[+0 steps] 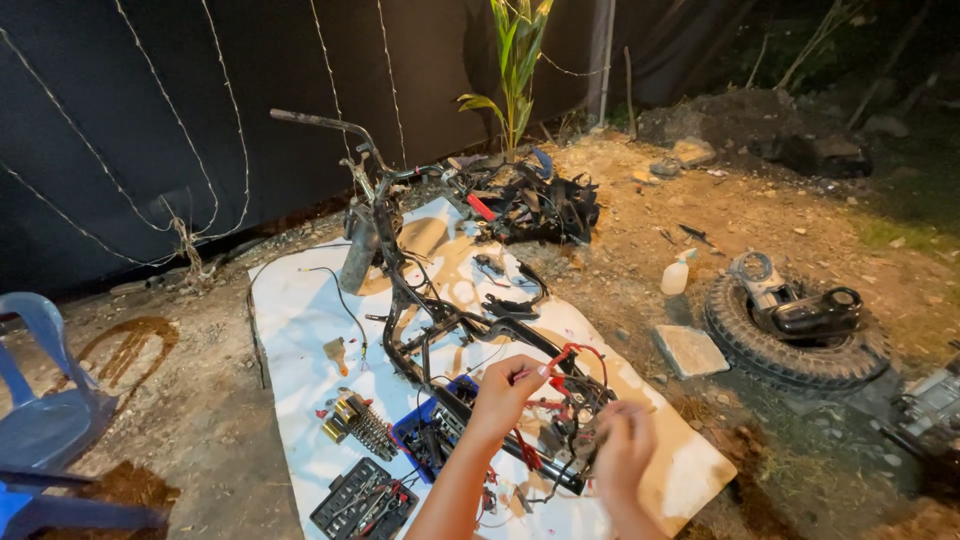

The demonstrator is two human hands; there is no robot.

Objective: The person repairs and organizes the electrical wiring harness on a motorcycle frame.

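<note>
Hands work over a stripped scooter frame (420,300) lying on a white sheet (300,330) spread on dirt ground. Left hand (505,390) has fingers pinched together on a red wire (570,352) of the wiring bundle (570,410), lifted just above the rear of the frame. Right hand (625,450) is blurred, down in the same bundle — cannot tell if its fingers are apart or clamped. Near the left forearm: blue tray (425,440) of small parts, coil shock absorber (365,425), black socket set case (365,498). Off the sheet to the right — tyre (790,350) with engine parts on top, white bottle (676,275), flat stone (690,350). Blue plastic chair (45,400) at far left, young palm (515,70) behind.
</note>
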